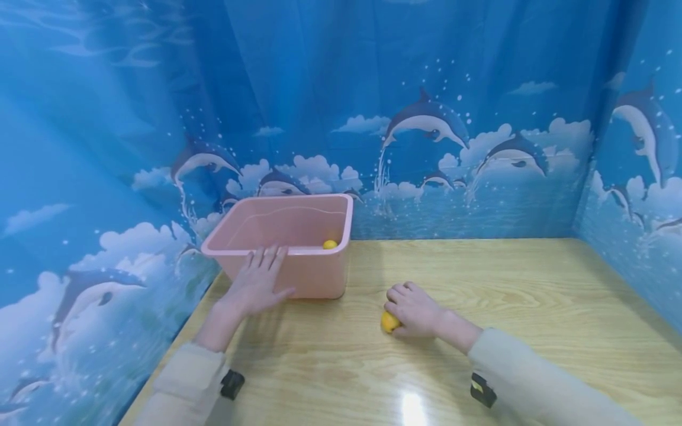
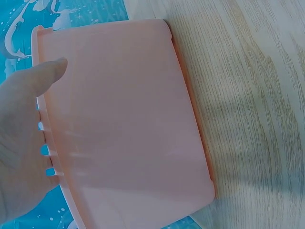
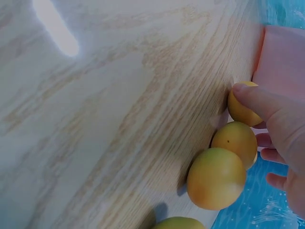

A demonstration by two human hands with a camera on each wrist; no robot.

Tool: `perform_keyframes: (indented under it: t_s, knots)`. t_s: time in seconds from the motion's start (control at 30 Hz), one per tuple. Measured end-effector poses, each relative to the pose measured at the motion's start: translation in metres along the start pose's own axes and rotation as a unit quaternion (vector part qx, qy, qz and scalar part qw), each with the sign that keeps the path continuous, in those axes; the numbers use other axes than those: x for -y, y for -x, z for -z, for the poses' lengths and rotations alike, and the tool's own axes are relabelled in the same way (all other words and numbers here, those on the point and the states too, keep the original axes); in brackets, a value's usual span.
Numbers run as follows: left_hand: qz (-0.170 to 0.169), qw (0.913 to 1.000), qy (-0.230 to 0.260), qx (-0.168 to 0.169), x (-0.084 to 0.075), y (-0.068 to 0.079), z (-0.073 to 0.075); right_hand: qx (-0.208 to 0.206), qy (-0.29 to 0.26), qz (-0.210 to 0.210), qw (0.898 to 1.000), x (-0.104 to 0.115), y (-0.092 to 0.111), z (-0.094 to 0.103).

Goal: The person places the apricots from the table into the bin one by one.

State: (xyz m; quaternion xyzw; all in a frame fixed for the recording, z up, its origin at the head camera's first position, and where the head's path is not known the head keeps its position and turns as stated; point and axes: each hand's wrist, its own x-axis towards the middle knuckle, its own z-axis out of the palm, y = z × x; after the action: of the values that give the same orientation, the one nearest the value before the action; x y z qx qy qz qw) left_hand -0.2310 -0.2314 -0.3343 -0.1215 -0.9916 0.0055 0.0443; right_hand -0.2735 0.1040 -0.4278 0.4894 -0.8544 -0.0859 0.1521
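Observation:
A pink plastic bin (image 1: 311,275) stands on the wooden table at the left, with a yellow fruit (image 1: 330,244) inside. My left hand (image 1: 254,287) lies at its near rim, fingers straight and spread over the edge. The left thumb (image 2: 50,76) stretches across the outer wall in the left wrist view. To the right of the bin, my right hand (image 1: 418,310) grips a round yellow-orange fruit (image 1: 391,322) low at the tabletop. In the right wrist view, more such fruits, one small (image 3: 233,143) and one larger (image 3: 217,179), lie in a row beside the held one.
Another fruit (image 3: 178,223) shows partly at the bottom of the right wrist view. A blue curtain (image 1: 479,71) with printed dolphins hangs behind and along both sides of the table (image 1: 506,284).

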Motion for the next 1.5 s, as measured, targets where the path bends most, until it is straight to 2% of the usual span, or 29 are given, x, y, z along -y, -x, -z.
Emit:
perform_keyframes:
  t_s: [0.17, 0.47, 0.7, 1.13, 1.5]
  knots:
    - [0.005, 1.0, 0.004, 0.003, 0.0, -0.001, -0.001, -0.005, -0.001, 0.004, 1.0, 0.0, -0.002, -0.001]
    - [0.0, 1.0, -0.005, 0.005, 0.001, -0.002, 0.001, -0.032, -0.036, -0.007, 0.999, -0.003, -0.011, 0.006]
    - [0.001, 1.0, -0.001, 0.001, 0.001, -0.002, 0.004, -0.05, -0.039, -0.024, 0.998, -0.017, -0.027, 0.033]
    - [0.002, 1.0, 0.004, 0.004, 0.0, -0.002, 0.002, -0.064, -0.09, -0.078, 0.991, -0.042, -0.055, 0.072]
    - [-0.003, 1.0, -0.002, 0.002, 0.002, -0.001, 0.0, -0.091, -0.088, -0.088, 0.988, -0.055, -0.074, 0.103]
